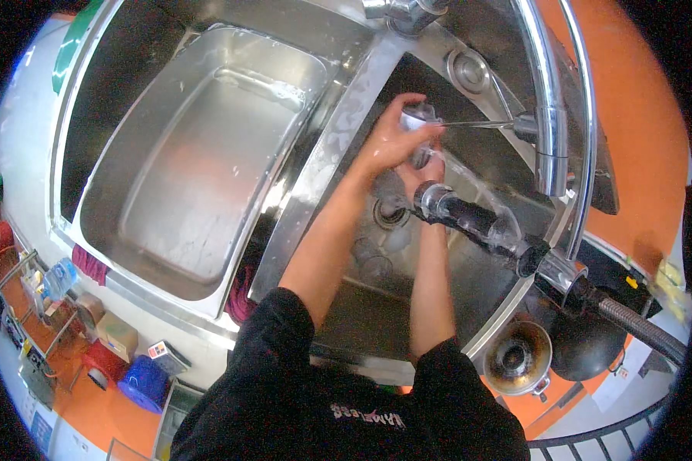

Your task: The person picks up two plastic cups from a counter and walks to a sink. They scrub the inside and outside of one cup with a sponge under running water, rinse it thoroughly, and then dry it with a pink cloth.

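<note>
My left hand [389,138] grips a small clear container [418,120] with a white band, its fingers curled over the near side and rim. A thin stream of water from the tap spout [526,127] runs onto it. Just below, my right hand [424,174] closes around the container's lower part and is partly hidden by the black spray handle [467,216]. Both hands are wet, over the right sink basin [380,305]. On the basin floor lie several clear cups or glasses [375,266] near the drain [391,213].
A large steel pan [202,173] with some suds sits in the left basin. The chrome tap pipe [588,115] and flexible hose [640,322] rise at right. A used pan [518,357] and a dark wok [588,346] stand lower right. Dark red cloths [242,294] touch the left basin's edge.
</note>
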